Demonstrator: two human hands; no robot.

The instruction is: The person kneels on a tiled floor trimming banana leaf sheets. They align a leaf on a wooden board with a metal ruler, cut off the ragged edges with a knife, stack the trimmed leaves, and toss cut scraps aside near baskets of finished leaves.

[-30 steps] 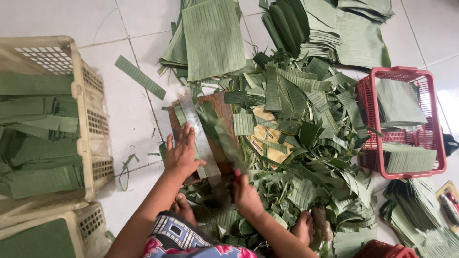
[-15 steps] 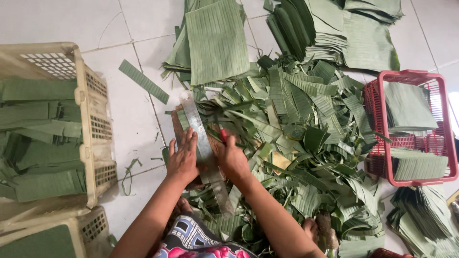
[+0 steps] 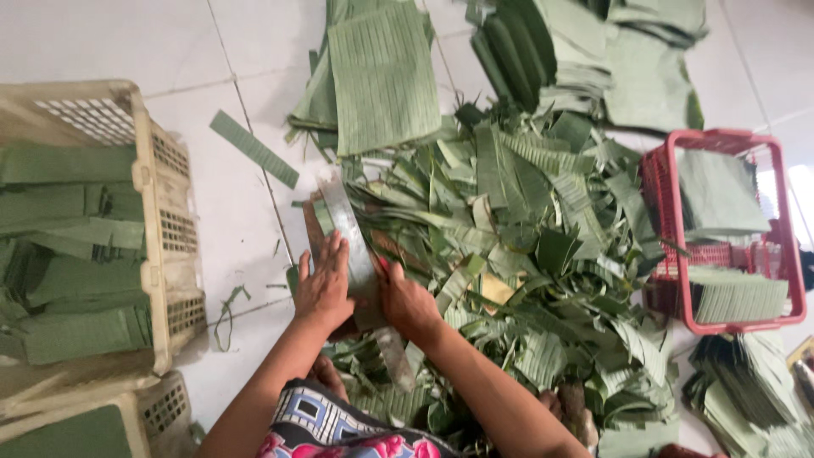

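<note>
No packages, labels, signs, screens visible

Left hand (image 3: 325, 287) and right hand (image 3: 407, 301) pressed flat either side of a long pale leaf strip (image 3: 352, 246) amid green leaf scraps (image 3: 526, 246), beige basket (image 3: 161, 254) left, red basket (image 3: 678, 246) right.

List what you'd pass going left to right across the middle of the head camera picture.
Beige basket filled with folded green leaves → left hand → long metal blade → right hand → heap of leaf scraps → red basket with cut leaf pieces.
</note>
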